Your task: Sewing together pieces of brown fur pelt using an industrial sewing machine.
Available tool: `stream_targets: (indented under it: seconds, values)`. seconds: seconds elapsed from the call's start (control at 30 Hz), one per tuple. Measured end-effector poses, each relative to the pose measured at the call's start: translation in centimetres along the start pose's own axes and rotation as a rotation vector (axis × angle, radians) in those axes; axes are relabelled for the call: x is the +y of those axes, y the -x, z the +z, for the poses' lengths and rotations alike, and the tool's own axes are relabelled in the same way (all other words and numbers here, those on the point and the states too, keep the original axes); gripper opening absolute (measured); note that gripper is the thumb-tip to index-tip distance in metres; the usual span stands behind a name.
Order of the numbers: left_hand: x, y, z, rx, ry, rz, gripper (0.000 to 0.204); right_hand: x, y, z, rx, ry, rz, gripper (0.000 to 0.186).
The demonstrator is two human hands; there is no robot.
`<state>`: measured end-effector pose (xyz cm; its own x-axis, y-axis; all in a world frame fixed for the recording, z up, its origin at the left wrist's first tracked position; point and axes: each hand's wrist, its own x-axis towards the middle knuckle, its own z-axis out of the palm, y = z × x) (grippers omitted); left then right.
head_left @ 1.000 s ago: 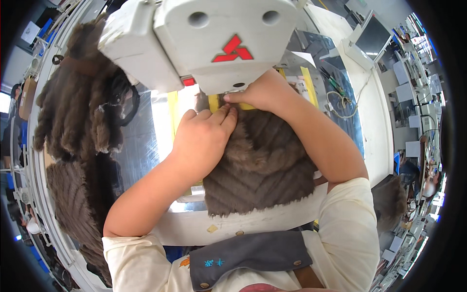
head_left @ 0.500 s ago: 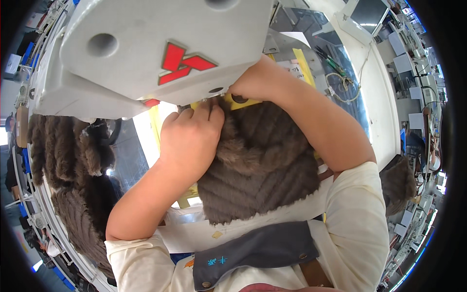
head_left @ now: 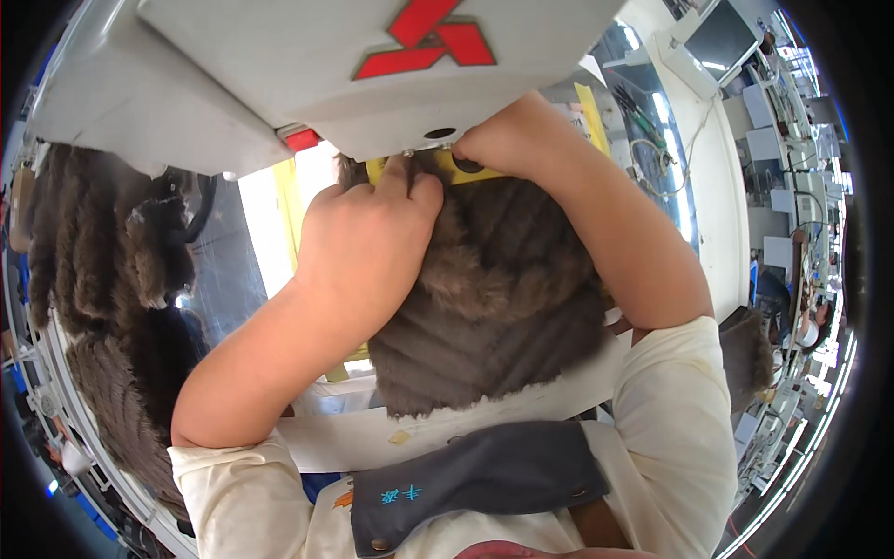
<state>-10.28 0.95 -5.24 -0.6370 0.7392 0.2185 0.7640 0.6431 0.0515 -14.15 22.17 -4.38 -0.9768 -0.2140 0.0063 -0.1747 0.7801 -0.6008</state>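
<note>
A piece of brown fur [head_left: 494, 317] with ribbed, diagonal rows lies in front of me, its far edge under the white head of a sewing machine [head_left: 279, 84]. My left hand [head_left: 368, 228] presses on the fur's far left part, fingers curled into the pile just below the machine head. To the right, my right hand [head_left: 512, 140] is closed beside a yellow plate [head_left: 489, 177] with a dark round hole. Its fingertips are partly covered by the machine head, so what they grip cannot be made out. The needle area is hidden too.
More brown fur pieces [head_left: 93, 233] hang and lie at the left, and another fur piece [head_left: 748, 354] is at the right. Green-handled tools [head_left: 643, 121] lie on the machine table's far right. A grey box with a dark panel [head_left: 717, 37] stands beyond them.
The view has shifted, so the machine head sits higher in it. My left fingers have slightly changed their pose on the fur. The right hand stays by the yellow plate.
</note>
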Motion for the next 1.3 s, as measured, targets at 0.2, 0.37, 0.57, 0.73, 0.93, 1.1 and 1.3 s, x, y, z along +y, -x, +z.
stream_targets:
  seconds: [0.2, 0.37, 0.57, 0.73, 0.93, 1.1, 1.3]
  values:
    - [-0.5, 0.2, 0.5, -0.009, 0.008, -0.004, 0.023, -1.9, 2.7, -0.9, 0.07, 0.017, -0.128, 0.024]
    - [-0.3, 0.3, 0.5, -0.036, 0.027, 0.0, 0.024, -1.4, 5.0, -1.7, -0.106, 0.119, -0.33, 0.026]
    - [-0.8, 0.5, 0.4, -0.005, 0.124, -0.007, 0.03, -1.4, 5.1, -1.1, -0.122, 0.143, -0.3, 0.028]
    - [-0.6, 0.4, 0.3, -0.042, 0.107, -0.017, 0.032, -1.6, 5.1, -0.6, -0.025, 0.242, -0.344, 0.02]
    - [-0.5, 0.4, 0.3, -0.027, 0.103, -0.025, 0.032, -2.6, 5.0, -0.4, -0.007, 0.33, -0.278, 0.013]
    - [-0.5, 0.6, 0.5, 0.021, 0.108, -0.028, 0.029, -2.5, 5.0, -0.2, 0.016, 0.305, -0.289, 0.012]
    - [-0.7, 0.8, 0.6, 0.016, 0.083, 0.0, 0.031, -2.3, 5.0, 0.0, 0.019, 0.267, -0.273, 0.016]
